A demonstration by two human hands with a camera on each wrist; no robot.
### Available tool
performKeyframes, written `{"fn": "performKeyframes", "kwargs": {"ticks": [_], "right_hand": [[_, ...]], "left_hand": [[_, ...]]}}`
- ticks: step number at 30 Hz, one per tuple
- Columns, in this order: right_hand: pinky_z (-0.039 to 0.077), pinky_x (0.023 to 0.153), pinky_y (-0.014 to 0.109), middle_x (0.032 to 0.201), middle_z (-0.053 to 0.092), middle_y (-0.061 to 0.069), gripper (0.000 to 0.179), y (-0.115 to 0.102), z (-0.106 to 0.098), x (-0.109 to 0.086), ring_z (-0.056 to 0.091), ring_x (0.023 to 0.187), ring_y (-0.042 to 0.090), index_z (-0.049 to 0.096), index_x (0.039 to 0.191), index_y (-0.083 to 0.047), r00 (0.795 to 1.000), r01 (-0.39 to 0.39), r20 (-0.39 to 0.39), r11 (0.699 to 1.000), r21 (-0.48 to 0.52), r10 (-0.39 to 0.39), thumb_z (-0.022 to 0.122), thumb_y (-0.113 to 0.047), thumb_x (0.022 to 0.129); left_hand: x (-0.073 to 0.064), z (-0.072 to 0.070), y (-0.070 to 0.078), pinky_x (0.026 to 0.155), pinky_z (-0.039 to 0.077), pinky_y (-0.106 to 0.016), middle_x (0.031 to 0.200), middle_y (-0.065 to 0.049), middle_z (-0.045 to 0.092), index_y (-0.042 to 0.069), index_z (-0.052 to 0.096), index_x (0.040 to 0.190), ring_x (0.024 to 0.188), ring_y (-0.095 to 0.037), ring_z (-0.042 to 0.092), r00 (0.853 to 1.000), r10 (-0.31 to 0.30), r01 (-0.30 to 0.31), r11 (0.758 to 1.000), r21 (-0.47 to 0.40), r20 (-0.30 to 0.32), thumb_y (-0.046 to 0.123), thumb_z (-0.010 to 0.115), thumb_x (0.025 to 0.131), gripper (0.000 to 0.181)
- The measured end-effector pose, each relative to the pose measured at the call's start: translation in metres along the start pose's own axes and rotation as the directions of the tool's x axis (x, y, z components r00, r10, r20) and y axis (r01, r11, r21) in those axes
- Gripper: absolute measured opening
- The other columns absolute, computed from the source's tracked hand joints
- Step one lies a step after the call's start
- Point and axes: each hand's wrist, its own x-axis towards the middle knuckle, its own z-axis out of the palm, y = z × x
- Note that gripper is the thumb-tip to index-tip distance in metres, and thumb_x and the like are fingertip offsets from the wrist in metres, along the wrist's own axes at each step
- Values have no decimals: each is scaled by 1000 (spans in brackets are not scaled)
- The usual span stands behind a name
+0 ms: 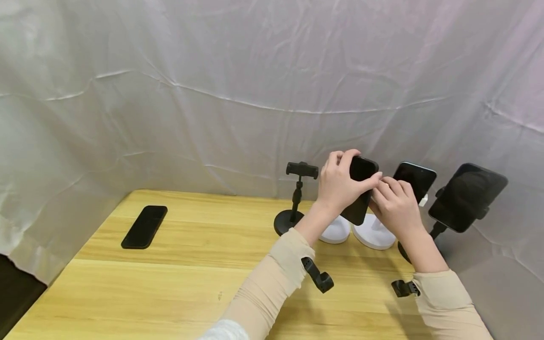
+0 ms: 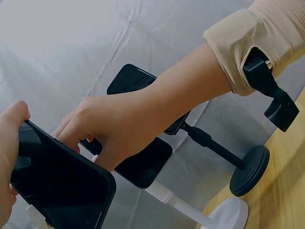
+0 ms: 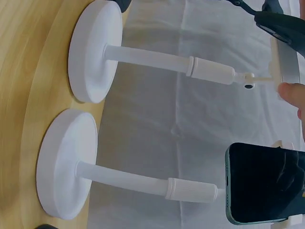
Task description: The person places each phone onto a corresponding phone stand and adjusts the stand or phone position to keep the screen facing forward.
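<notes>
Creased, silvery cloth [image 1: 238, 123] hangs behind and beside the yellow wood-grained surface [image 1: 161, 288]. Along its far edge, toward the right corner, a white stand [image 3: 147, 58] rises beside a black stand [image 1: 297, 194]; at the white stand's head the left hand [image 1: 337, 185] grasps a black phone [image 2: 69, 183], the right hand [image 1: 396, 204] bends at its side, hold impossible to tell, and near the far left corner lies a second phone [image 1: 145, 227].

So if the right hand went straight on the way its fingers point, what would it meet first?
Probably the black phone gripped by the left hand; the right hand may already touch its edge, as depth is unclear.
</notes>
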Motion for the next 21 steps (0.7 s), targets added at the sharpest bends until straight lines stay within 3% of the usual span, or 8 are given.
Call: {"fn": "performKeyframes", "kwargs": {"ticks": [7, 21], "right_hand": [[42, 74, 53, 92, 64, 21, 32, 4, 2, 4, 58, 90, 40, 63, 91, 9, 998, 61, -17, 998, -10, -61, 47, -18, 96], [41, 74, 55, 92, 65, 20, 30, 8, 6, 11, 59, 90, 40, 63, 89, 7, 996, 90, -10, 996, 14, -90, 50, -20, 92]], "left_hand": [[1, -1, 3, 81, 50, -29, 113, -2, 58, 23, 61, 121, 94, -14, 61, 999, -24, 26, 998, 51, -24, 60, 72, 75, 61], [7, -2, 4, 73, 39, -26, 114, -1, 56, 24, 57, 122, 92, -12, 60, 996, -90, 89, 984, 155, -2, 64, 69, 77, 62]]}}
